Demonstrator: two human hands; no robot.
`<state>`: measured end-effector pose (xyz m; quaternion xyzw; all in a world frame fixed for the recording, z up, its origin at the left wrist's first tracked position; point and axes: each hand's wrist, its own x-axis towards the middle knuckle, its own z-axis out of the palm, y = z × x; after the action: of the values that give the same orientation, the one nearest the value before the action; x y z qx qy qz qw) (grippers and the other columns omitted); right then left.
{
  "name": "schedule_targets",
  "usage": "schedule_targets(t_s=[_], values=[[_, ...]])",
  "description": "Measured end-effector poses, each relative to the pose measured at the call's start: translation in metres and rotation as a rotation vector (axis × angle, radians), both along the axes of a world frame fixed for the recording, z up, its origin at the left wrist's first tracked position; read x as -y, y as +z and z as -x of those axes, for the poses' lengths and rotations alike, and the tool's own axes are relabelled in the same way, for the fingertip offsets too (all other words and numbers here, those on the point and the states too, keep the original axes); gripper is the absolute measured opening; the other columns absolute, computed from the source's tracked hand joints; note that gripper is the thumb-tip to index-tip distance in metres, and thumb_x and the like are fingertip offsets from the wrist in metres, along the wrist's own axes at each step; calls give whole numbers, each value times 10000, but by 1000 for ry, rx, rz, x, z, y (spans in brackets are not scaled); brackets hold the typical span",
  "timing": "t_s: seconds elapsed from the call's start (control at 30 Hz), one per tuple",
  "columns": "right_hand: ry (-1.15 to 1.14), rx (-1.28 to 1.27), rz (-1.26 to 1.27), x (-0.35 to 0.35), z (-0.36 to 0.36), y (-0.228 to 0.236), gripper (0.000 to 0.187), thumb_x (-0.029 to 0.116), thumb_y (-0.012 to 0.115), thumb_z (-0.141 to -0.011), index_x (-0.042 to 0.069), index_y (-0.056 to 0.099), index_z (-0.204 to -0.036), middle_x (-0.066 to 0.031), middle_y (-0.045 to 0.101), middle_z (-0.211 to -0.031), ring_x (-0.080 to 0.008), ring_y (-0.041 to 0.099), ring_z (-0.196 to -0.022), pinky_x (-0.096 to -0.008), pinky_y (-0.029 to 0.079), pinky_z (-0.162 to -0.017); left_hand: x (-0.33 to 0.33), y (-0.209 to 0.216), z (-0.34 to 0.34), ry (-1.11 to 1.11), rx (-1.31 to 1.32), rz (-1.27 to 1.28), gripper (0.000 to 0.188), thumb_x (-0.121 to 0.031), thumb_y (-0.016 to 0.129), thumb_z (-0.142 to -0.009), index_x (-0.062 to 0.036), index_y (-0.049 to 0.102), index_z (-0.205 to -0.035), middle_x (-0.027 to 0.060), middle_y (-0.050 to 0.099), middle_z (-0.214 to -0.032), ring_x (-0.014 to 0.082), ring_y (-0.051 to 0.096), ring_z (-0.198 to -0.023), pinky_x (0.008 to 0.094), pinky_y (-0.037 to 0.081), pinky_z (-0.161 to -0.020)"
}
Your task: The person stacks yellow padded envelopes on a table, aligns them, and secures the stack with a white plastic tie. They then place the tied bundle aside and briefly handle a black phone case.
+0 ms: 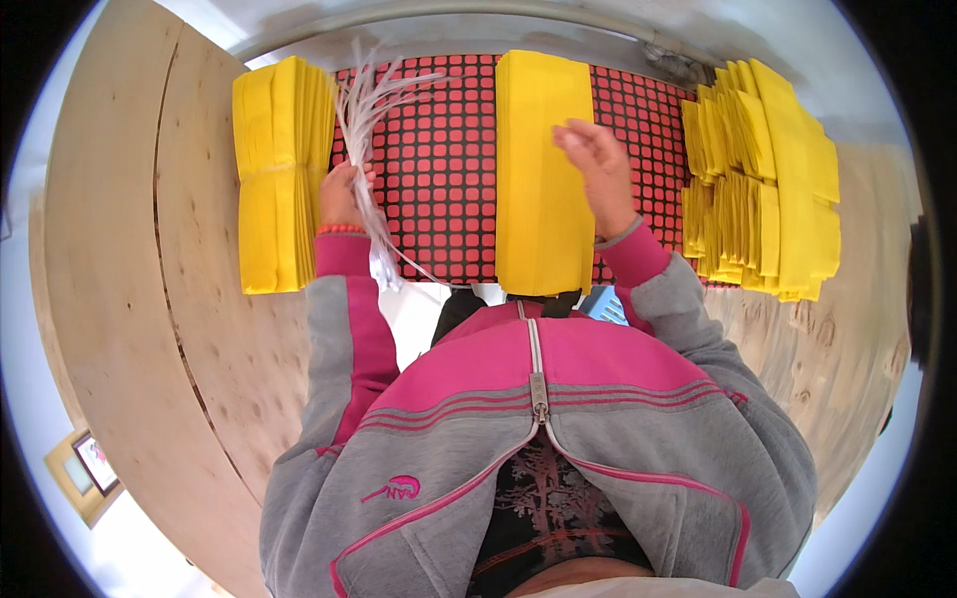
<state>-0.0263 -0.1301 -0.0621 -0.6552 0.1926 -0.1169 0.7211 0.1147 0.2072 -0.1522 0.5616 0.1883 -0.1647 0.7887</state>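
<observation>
A bunch of thin white plastic-looking strips (364,125) fans out from my left hand (342,197), whose fingers are wrapped round it. The strips hang down past my wrist, and one trails toward the table's near edge. In the middle lies a long, flat stack of yellow folded sheets (543,189); whether they are paper or cloth, I cannot tell. Above its right edge is my right hand (603,169), holding nothing, with its fingers partly bent and apart.
Under the middle stack is a red and black grid-patterned mat (434,169). A tied bundle of yellow sheets (274,224) lies left of it. Several yellow bundles (788,189) are piled at the right. Wooden boards (199,329) extend on both sides; a pipe (478,8) runs behind.
</observation>
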Motion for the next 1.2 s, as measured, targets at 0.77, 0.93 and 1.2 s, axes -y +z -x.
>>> schedule_targets(t_s=[0.77,0.93,1.2], values=[[542,-303,-896,-171,-36,36,220,266,560,-963,75,641,-1038,57,652,-898,32,479,-647,-125,360,-522,-23,120,65,-490,119,448,312,-222,428,-1008,24,523,-1173,21,561,-915,77,485,-693,212,409,-606],[411,-153,-548,-180,-31,38,192,245,598,-935,75,636,-1017,48,622,-856,-9,509,-671,-159,379,-542,-27,120,64,-494,76,498,324,-234,434,-1006,20,528,-1183,9,565,-892,76,484,-691,213,401,-602],[694,-259,-221,-170,-25,57,209,237,608,-927,37,619,-988,18,593,-792,-47,511,-631,-195,399,-542,-30,129,60,-492,37,449,282,-206,501,-981,10,559,-1153,1,554,-792,74,491,-633,202,396,-572]])
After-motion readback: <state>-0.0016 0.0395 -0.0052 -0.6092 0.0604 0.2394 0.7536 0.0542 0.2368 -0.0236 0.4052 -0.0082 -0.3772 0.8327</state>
